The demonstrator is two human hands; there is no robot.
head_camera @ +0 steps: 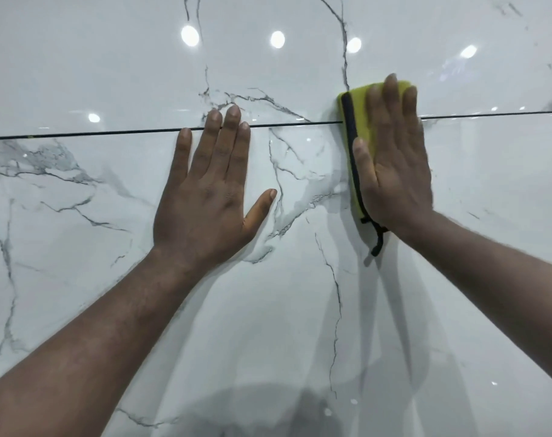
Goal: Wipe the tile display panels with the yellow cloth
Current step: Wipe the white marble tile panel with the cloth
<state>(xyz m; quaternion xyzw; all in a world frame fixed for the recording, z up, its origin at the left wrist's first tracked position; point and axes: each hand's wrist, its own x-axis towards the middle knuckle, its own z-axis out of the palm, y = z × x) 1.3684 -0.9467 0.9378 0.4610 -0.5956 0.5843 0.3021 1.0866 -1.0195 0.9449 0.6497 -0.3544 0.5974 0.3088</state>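
- The left hand (205, 190) is lying flat on the glossy white marble-look wall, palm against the surface, with its fingers straight and close together and its thumb sticking out to the side.
- Its fingertips are reaching the thin dark seam (95, 134) that is running across the wall between the upper panel (111, 64) and the lower panel (268, 310); the palm is resting on the lower one.
- The right hand (394, 159) is pressing the yellow cloth (363, 105) flat against the wall, fingers straight and held together, thumb lying along the cloth's left side.
- The cloth is sitting folded under this hand, straddling the seam so that it is covering part of both panels. Only its left strip and top corner are showing past the hand.
- A black trim (350, 127) is running down the cloth's left edge, and a short black cord (378, 241) is hanging from its lower corner, just below the heel of the hand.
- The two hands are staying well apart, the left one sitting a little lower than the right.
- Grey veins (344, 42) are branching across both panels.
- Round bright light spots (189, 35) are glinting in the upper panel, and the forearms are casting faint shadows and reflections on the lower one.
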